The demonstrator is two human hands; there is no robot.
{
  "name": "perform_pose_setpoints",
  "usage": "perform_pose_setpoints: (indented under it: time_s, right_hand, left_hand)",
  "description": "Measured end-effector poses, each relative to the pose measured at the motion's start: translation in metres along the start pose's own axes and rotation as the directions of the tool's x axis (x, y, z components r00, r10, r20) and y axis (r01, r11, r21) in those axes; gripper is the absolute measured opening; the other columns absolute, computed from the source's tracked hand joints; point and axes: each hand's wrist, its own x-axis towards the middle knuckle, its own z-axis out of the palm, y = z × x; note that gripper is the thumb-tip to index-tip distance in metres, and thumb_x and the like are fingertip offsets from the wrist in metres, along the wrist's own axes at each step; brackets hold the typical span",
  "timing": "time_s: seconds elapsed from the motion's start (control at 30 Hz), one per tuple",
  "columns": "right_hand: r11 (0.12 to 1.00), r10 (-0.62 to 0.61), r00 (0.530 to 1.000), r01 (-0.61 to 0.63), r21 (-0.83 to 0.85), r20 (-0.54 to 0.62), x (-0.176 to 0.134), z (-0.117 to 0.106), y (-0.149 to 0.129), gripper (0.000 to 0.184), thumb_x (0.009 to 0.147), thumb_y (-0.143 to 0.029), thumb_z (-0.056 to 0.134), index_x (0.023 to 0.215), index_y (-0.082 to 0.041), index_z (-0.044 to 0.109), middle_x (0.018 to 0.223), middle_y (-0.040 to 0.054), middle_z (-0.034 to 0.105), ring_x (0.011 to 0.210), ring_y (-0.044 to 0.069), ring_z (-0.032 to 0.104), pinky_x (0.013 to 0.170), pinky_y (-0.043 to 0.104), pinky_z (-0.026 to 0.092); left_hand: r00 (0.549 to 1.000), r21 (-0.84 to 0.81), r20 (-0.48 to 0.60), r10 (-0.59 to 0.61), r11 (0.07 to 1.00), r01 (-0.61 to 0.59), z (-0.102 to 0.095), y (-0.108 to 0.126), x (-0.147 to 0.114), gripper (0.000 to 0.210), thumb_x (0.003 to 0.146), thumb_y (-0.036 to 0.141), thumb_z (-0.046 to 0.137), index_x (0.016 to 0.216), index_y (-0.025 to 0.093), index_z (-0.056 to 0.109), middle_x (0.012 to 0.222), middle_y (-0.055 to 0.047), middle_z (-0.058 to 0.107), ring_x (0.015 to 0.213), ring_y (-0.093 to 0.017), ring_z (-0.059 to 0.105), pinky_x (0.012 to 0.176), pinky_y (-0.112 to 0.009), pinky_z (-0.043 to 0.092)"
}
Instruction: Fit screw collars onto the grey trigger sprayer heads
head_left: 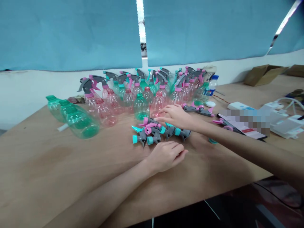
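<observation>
Extending loosely parted fingers, the right hand [174,117] hangs behind the piled trigger-spray heads [155,136] on the wooden table [71,171], beside a pink bottle [158,97], while the left hand [165,155] lies in front, fingers curled, any grip impossible to tell.

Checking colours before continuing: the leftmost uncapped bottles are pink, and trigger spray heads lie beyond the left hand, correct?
Not pink: the head view shows the leftmost uncapped bottles green. Trigger spray heads do lie beyond the left hand.
</observation>
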Motion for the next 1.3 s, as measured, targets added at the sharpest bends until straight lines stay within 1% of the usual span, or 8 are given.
perform_pose_setpoints:
  time_s: [0.3, 0.43, 0.57, 0.7, 0.83, 1.03, 1.17, 1.3]
  right_hand:
    - [0.989, 0.132, 0.98, -0.14, 0.043, 0.151, -0.069, -0.056, 0.056, 0.054, 0.079, -0.064, 0.05, 0.106, -0.02, 0.065, 0.11, 0.011, 0.064, 0.102, 0.03, 0.059, 0.082, 0.043, 0.046]
    - [0.977, 0.2, 0.966, -0.21, 0.046, 0.161, -0.102, -0.064, 0.076, 0.054, 0.078, -0.063, 0.051, 0.108, -0.02, 0.064, 0.106, 0.0112, 0.064, 0.097, 0.029, 0.06, 0.082, 0.043, 0.048]
    - [0.988, 0.133, 0.983, -0.142, 0.067, 0.129, -0.13, -0.061, 0.091, 0.05, 0.079, -0.061, 0.053, 0.111, -0.022, 0.063, 0.111, 0.0108, 0.062, 0.104, 0.028, 0.058, 0.088, 0.045, 0.046]
    - [0.993, 0.075, 0.985, -0.088, 0.08, 0.152, -0.143, -0.053, 0.095, 0.05, 0.081, -0.058, 0.053, 0.116, -0.022, 0.061, 0.119, 0.0117, 0.059, 0.114, 0.029, 0.053, 0.097, 0.048, 0.042]
    - [0.989, 0.093, 0.984, -0.109, 0.1, 0.153, -0.143, -0.042, 0.094, 0.054, 0.082, -0.058, 0.053, 0.121, -0.021, 0.058, 0.124, 0.013, 0.056, 0.117, 0.029, 0.051, 0.098, 0.047, 0.042]
    - [0.989, 0.049, 0.987, -0.069, 0.129, 0.15, -0.134, -0.027, 0.101, 0.047, 0.086, -0.054, 0.049, 0.116, -0.02, 0.061, 0.119, 0.0113, 0.06, 0.113, 0.028, 0.053, 0.097, 0.047, 0.043]
    - [0.988, 0.062, 0.987, -0.082, 0.129, 0.148, -0.126, -0.023, 0.099, 0.041, 0.087, -0.049, 0.05, 0.111, -0.019, 0.063, 0.113, 0.0107, 0.064, 0.108, 0.027, 0.057, 0.093, 0.045, 0.045]
    - [0.994, 0.079, 0.984, -0.091, 0.068, 0.16, -0.121, -0.021, 0.094, 0.038, 0.086, -0.046, 0.053, 0.109, -0.018, 0.064, 0.113, 0.0119, 0.063, 0.106, 0.028, 0.058, 0.091, 0.044, 0.046]
  left_hand:
    - [0.999, -0.032, -0.032, -0.033, 0.999, 0.032, -0.003, -0.001, 0.001, 0.028, 0.094, 0.021, 0.039, 0.068, 0.018, 0.048, 0.061, 0.0, 0.054, 0.059, -0.013, 0.054, 0.054, -0.024, 0.044]
    - [0.991, -0.066, -0.093, -0.093, 0.994, 0.087, -0.005, -0.003, 0.003, 0.016, 0.091, 0.018, 0.044, 0.076, 0.017, 0.051, 0.071, -0.003, 0.057, 0.07, -0.015, 0.054, 0.063, -0.027, 0.048]
    - [0.982, -0.001, -0.118, -0.144, 0.989, 0.145, -0.006, -0.007, 0.017, 0.008, 0.088, 0.014, 0.048, 0.089, 0.016, 0.056, 0.091, -0.008, 0.059, 0.086, -0.02, 0.053, 0.075, -0.034, 0.049]
    - [0.982, 0.154, -0.002, -0.19, 0.97, 0.188, -0.002, -0.015, 0.045, 0.017, 0.088, 0.025, 0.053, 0.101, 0.017, 0.059, 0.117, -0.013, 0.055, 0.104, -0.027, 0.051, 0.085, -0.045, 0.045]
    - [0.944, 0.245, 0.205, -0.258, 0.948, 0.206, 0.006, -0.028, 0.065, 0.044, 0.087, 0.047, 0.053, 0.121, 0.02, 0.054, 0.132, -0.015, 0.048, 0.122, -0.033, 0.043, 0.096, -0.053, 0.036]
    - [0.887, 0.377, 0.295, -0.355, 0.896, 0.233, 0.009, -0.034, 0.049, 0.045, 0.09, 0.05, 0.047, 0.122, 0.02, 0.053, 0.121, -0.013, 0.058, 0.112, -0.031, 0.05, 0.092, -0.052, 0.038]
    - [0.889, 0.388, 0.305, -0.342, 0.897, 0.212, -0.002, -0.026, 0.038, 0.041, 0.092, 0.048, 0.044, 0.119, 0.019, 0.055, 0.116, -0.011, 0.06, 0.11, -0.029, 0.051, 0.091, -0.048, 0.039]
    - [0.837, 0.375, 0.371, -0.403, 0.889, 0.262, -0.016, -0.018, 0.031, 0.038, 0.093, 0.047, 0.04, 0.112, 0.02, 0.057, 0.113, -0.009, 0.061, 0.108, -0.028, 0.051, 0.089, -0.043, 0.041]
